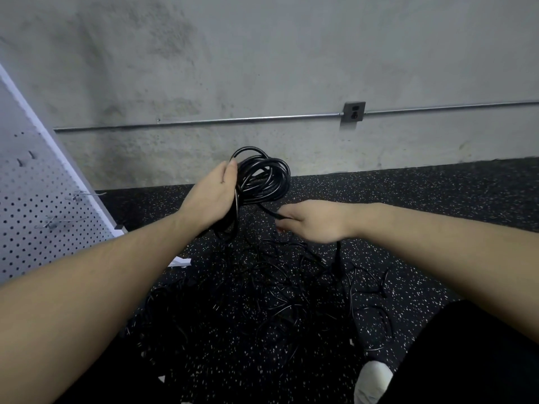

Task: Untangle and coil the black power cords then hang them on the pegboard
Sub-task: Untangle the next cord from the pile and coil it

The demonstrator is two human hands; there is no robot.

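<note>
My left hand (214, 193) grips a coil of black power cord (264, 176), holding its loops upright above the floor. A strand runs from the coil down to my right hand (313, 220), which pinches the cord just right of the coil. Below both hands a tangle of black cords (280, 287) lies spread on the speckled black floor. The white pegboard (38, 205) leans at the left with metal hooks (87, 194) sticking out of it.
A grey concrete wall stands behind, with a metal conduit and an outlet box (353, 111). My dark trouser leg and white sock (374, 380) sit at the lower right. The pegboard's white foot (180, 261) rests on the floor near the cords.
</note>
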